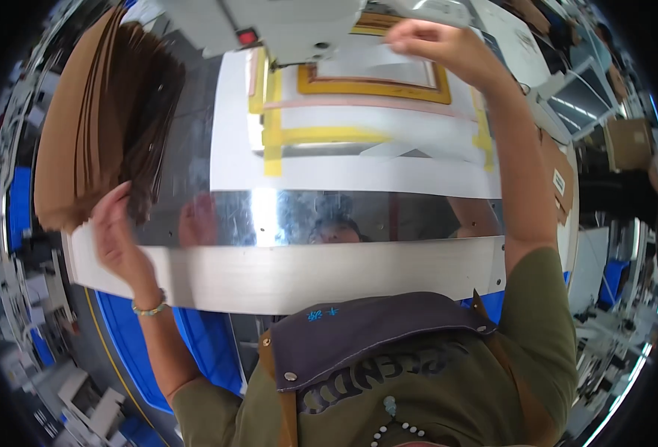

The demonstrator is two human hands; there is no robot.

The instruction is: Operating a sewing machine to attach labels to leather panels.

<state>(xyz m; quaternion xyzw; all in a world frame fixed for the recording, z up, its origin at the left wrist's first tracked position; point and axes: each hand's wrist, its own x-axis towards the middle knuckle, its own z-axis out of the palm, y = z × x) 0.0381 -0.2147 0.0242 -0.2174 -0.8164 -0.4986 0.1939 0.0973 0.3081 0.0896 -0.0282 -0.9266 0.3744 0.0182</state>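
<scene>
My left hand (117, 235) is at the lower end of a thick stack of brown sheets (75, 141), its fingers stretched upward against the edge and slightly blurred. No sheet shows in its grip. At the upper right, my right hand (440, 51) has its fingers pinched on what looks like a thin white sheet (377, 61), blurred. It hovers above a yellow frame-shaped template (373, 89) with a brown inner border. Below the template spreads a large white board (344, 175) marked with yellow tape strips (272, 134). The head of a white machine (291, 26) overhangs the template.
A shiny metal plate (291, 216) covers the pale table (269, 276), reflecting my hands. Blue bins (131, 343) stand below the table at the left. At the right are brown cardboard pieces (560, 179), a cardboard box (628, 143) and a dark-clothed person's arm (619, 195).
</scene>
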